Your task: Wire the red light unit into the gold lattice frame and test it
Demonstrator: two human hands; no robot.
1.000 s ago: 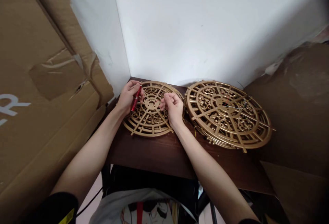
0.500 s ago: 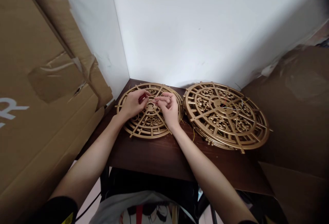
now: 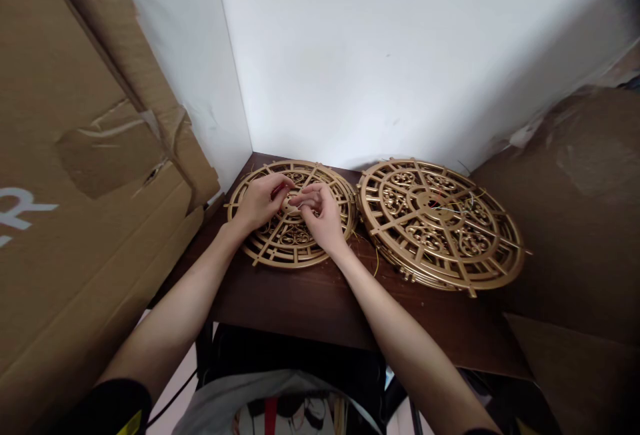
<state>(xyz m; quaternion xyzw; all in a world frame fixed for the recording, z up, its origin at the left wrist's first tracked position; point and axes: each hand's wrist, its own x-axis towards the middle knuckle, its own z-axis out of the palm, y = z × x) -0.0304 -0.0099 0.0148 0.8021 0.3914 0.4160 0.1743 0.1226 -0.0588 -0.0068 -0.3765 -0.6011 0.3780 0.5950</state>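
Note:
A round gold openwork panel (image 3: 295,258) lies on the dark wooden table under both my hands. Over the left side of its centre, my left hand (image 3: 263,200) is closed with thumb and fingertips in a pinch. My right hand (image 3: 323,218) comes in from the right, its fingers curled together close to the left fingertips. What either pinch holds is too small and too covered to make out. Beside them on the right rests a stack of similar gold panels (image 3: 445,235), with thin red, white and yellow wires (image 3: 453,207) across its top.
A large cardboard box (image 3: 90,175) stands along the left, and more cardboard (image 3: 565,222) is on the right. A white wall (image 3: 350,62) rises behind the table (image 3: 295,302). A thin yellow wire (image 3: 377,262) hangs between the panels.
My right hand has shifted slightly left, bringing its fingertips nearer to the left hand and the panel's centre. The left hand stays almost still.

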